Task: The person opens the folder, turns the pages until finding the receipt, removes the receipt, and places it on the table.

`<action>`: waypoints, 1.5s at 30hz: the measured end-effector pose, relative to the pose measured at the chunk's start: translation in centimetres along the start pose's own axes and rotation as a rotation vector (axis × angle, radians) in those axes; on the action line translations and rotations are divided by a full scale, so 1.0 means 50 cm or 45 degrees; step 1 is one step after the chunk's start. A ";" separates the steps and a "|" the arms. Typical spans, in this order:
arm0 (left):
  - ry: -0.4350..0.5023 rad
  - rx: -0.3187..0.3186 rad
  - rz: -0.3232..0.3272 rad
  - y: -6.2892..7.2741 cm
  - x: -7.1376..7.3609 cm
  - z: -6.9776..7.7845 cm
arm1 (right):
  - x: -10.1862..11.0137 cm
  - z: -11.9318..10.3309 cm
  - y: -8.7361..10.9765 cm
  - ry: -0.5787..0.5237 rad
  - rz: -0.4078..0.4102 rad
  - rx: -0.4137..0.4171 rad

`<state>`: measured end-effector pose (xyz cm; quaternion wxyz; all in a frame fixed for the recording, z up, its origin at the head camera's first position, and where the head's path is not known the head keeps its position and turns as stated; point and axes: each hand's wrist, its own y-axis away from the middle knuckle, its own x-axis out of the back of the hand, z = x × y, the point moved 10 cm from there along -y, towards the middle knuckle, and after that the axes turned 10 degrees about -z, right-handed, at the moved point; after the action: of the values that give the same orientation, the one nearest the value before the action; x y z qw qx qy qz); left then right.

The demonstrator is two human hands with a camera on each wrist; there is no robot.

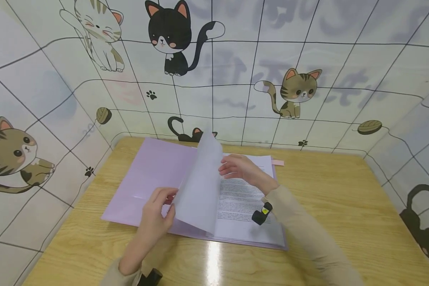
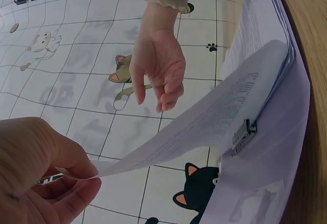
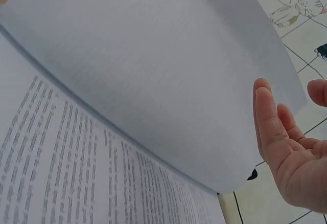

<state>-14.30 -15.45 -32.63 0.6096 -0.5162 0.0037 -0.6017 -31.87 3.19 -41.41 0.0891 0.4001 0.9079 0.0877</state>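
A light purple folder [image 1: 157, 167] lies spread on the wooden table, with a stack of printed pages [image 1: 243, 202] in its right half. One sheet [image 1: 200, 186] stands raised and curved over the fold, its blank side toward the stack. My left hand [image 1: 156, 212] pinches that sheet's free edge between thumb and fingers; in the left wrist view the thumb and fingers meet on the paper. My right hand [image 1: 241, 169] hovers over the upper part of the stack, fingers loosely extended beside the raised sheet and holding nothing. A metal clip [image 2: 242, 137] shows at the folder's fold.
A pink tab [image 1: 278, 163] sticks out from the stack's upper right. The wooden table [image 1: 343, 206] extends around the folder. Behind and at the sides hangs a white gridded covering [image 1: 236, 63] with cartoon cats. Black wrist devices [image 1: 261, 213] are worn on both arms.
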 end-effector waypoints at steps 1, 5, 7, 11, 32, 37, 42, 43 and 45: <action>-0.006 0.011 0.005 0.003 0.003 -0.008 | 0.010 0.008 0.001 0.001 0.014 -0.018; -0.049 0.068 -0.001 0.016 0.012 -0.039 | 0.047 0.038 0.007 -0.007 0.062 -0.067; -0.065 0.108 -0.015 0.023 0.014 -0.058 | 0.065 0.049 0.010 -0.011 0.086 -0.079; -0.097 0.208 -0.059 0.037 0.010 -0.098 | 0.096 0.063 0.015 0.015 0.124 -0.082; -0.131 0.670 -0.362 0.093 -0.039 -0.233 | 0.273 0.087 0.047 0.299 0.546 -0.178; -0.117 0.774 -0.418 0.103 -0.051 -0.253 | 0.303 0.083 0.050 0.531 0.606 -0.216; -0.132 0.827 -0.468 0.111 -0.058 -0.263 | 0.319 0.084 0.048 0.659 0.608 -0.231; -0.134 0.833 -0.477 0.111 -0.059 -0.263 | 0.322 0.085 0.047 0.687 0.608 -0.237; -0.142 0.841 -0.491 0.113 -0.062 -0.265 | 0.326 0.086 0.046 0.725 0.601 -0.243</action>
<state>-19.33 -22.88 -44.31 0.6179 -0.3153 -0.3207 -0.6450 -40.06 17.21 -46.54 -0.1526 0.5476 0.7670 0.2975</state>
